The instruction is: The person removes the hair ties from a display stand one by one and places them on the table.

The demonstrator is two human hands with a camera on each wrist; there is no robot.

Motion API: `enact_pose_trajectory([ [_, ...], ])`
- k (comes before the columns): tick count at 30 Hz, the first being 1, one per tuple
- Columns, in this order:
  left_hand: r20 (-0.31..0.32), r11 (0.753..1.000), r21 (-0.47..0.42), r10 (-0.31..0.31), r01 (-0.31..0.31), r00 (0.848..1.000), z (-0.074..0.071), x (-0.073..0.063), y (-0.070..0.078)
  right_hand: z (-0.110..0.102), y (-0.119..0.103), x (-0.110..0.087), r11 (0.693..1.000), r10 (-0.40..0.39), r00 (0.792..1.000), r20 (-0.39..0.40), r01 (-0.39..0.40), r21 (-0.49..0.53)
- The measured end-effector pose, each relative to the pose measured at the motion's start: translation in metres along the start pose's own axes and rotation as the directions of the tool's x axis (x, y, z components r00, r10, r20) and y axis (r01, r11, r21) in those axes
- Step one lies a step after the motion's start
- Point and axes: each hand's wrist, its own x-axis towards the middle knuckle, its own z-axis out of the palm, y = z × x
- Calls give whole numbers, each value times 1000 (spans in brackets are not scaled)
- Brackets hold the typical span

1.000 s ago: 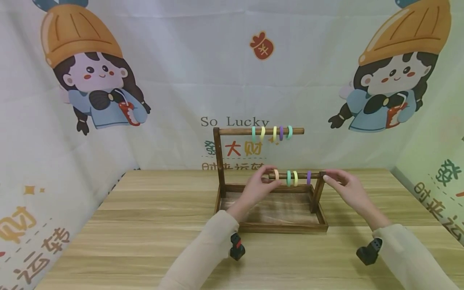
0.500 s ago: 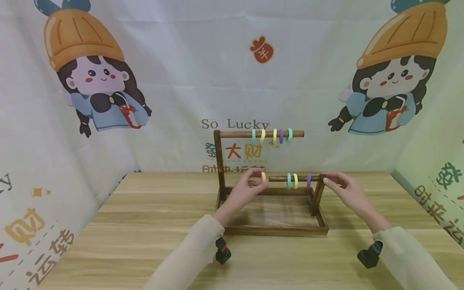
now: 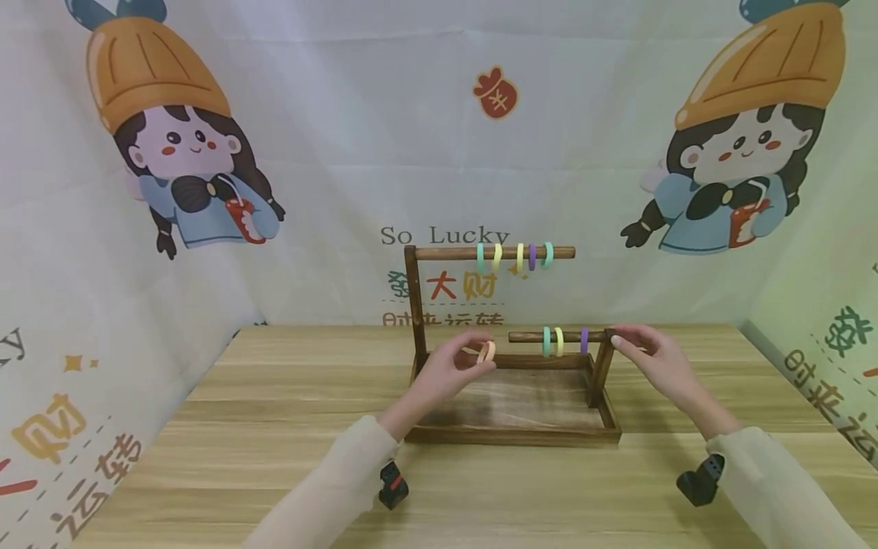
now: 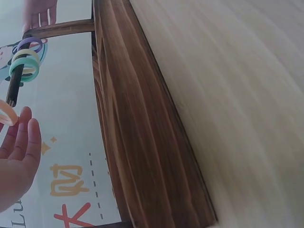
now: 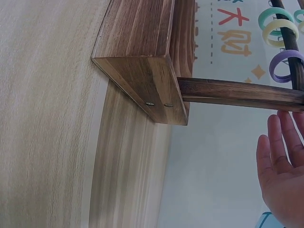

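My left hand (image 3: pixel 442 374) pinches a peach ring (image 3: pixel 491 351) between thumb and fingers, left of the free end of the lower rod (image 3: pixel 527 337). In the left wrist view the peach ring (image 4: pixel 9 115) sits just off that rod's tip. A green ring (image 3: pixel 546 342), a yellow ring (image 3: pixel 559 342) and a purple ring (image 3: pixel 584 341) hang on the lower rod. My right hand (image 3: pixel 655 362) holds the top of the short post (image 3: pixel 600 374) of the dark wooden rack (image 3: pixel 521 437), thumb in front. In the right wrist view its fingertips (image 5: pixel 283 116) meet the post's end.
Above, an upper rod (image 3: pixel 446 253) on a tall post (image 3: pixel 414 305) carries several green, yellow and purple rings. The rack's shallow tray (image 3: pixel 542 396) lies under both rods. It stands on a wood-grain table (image 3: pixel 521 496) before a printed cloth backdrop (image 3: pixel 343 152).
My left hand has slid the peach ring leftward off the lower rod's free end, then lowered and turned it slightly. My right hand has stayed at the short post.
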Motion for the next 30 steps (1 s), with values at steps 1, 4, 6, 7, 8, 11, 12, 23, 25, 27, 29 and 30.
enact_pose_trajectory([
  [1, 5, 1000, 10, 11, -11, 1000, -1, -3, 3, 0, 0, 0, 1000, 0, 1000, 1, 0, 2],
  [4, 15, 998, 49, 39, -40, 999, -2, -9, 9, -1, 0, 0, 1000, -1, 1000, 2, 1, 1],
  [6, 18, 995, 81, 62, -63, 998, -3, -12, 10, -1, 0, 0, 1000, -5, 1000, 2, 5, 1],
  [7, 20, 993, 92, 73, -75, 997, -4, -14, 10, -1, 0, 0, 1000, -7, 1000, 2, 7, 3],
  [8, 21, 992, 99, 78, -80, 997, -4, -15, 10, -1, -1, 0, 1000, -7, 1000, 2, 7, 2],
  [11, 32, 989, 116, 87, -90, 996, -6, -19, 10, -1, -1, 0, 1000, -4, 1000, 3, 4, -2],
  [12, 35, 989, 119, 87, -90, 996, -7, -20, 9, -1, -1, 0, 1000, -2, 1000, 5, 2, -7],
  [23, 68, 983, 152, 96, -105, 993, -14, -29, -34, -1, 0, 0, 1000, 8, 1000, 17, -8, -11],
  [25, 68, 983, 156, 90, -100, 994, -15, -33, -34, -1, 0, -1, 1000, 8, 1000, 14, -8, -11],
  [27, 70, 982, 160, 88, -98, 994, -17, -37, -33, -1, 0, -1, 1000, 6, 1000, 12, -6, -11],
  [29, 71, 983, 161, 80, -91, 994, -19, -43, -26, -1, -1, -1, 1000, 6, 1000, 14, -6, -8],
  [30, 74, 982, 162, 80, -91, 994, -20, -46, -23, -1, -1, -1, 1000, 7, 1000, 14, -7, -7],
])
